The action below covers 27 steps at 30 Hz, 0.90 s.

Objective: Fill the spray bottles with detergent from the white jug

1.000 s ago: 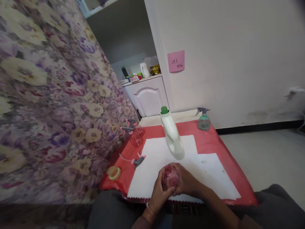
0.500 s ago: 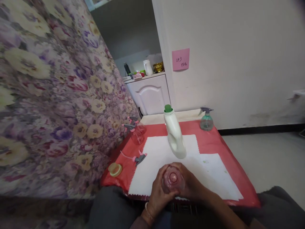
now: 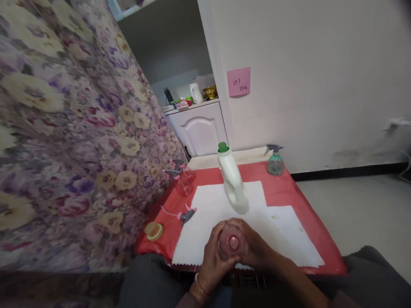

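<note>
My left hand (image 3: pixel 213 259) and my right hand (image 3: pixel 257 248) are both wrapped round a small clear pink bottle (image 3: pixel 231 244) with no top, its open neck tipped toward me, over the near edge of the white cloth (image 3: pixel 282 233). A loose pink and grey spray head (image 3: pixel 186 215) with its tube lies on the red table cover (image 3: pixel 305 201) to the left. A tall white jug with a green cap (image 3: pixel 233 182) stands just beyond my hands.
A pink spray bottle (image 3: pixel 183 179) stands at the table's left edge, a green spray bottle (image 3: pixel 275 161) at the far right corner, a yellow-green lid (image 3: pixel 153 231) at the near left corner. Floral fabric (image 3: pixel 64 141) rises on the left; a white wall (image 3: pixel 305 77) stands behind.
The pink bottle has been tipped from upright so that its open mouth faces me. Both hands stay wrapped round it in the same place.
</note>
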Available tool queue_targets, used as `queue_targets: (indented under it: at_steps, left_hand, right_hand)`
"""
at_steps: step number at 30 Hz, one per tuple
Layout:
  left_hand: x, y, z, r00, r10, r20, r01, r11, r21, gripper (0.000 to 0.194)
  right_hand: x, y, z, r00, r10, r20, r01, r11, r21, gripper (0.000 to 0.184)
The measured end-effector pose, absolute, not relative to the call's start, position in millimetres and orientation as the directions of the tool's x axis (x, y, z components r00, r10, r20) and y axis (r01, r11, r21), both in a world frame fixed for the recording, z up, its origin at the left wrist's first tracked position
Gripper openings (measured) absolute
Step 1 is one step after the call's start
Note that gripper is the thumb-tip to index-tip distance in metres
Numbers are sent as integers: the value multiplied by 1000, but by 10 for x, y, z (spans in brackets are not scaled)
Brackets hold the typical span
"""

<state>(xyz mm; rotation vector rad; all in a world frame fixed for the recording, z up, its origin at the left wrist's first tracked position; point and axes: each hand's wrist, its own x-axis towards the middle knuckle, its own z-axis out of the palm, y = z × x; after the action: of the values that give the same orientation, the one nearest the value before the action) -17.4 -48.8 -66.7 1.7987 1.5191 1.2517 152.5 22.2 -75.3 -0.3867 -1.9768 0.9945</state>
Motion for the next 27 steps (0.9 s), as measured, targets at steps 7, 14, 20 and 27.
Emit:
queue_targets:
  at_steps: [7,14,20,27]
  left_hand:
    - [-163,-458,-705,-38,954,297,486,-242,839,83]
    - [-217,-454,-754,-93,951,294,498,-211,841,83]
    - [-365,-486,-669,-121,910,397,565,-266,781,87]
    - [-611,-523,-630,-109,847,520,618,-352,703,90]
  right_hand:
    - [1507,228,-823,-593,662,460,-97,508,-856,76]
    - [1444,225,-948,-578,718,388,-31,455,-890,85]
    - [1386,165,-1102,-522,752,401,-5,468,-884,90]
    - [1383,-3,-1131,-524,806,277,59,358,-932,85]
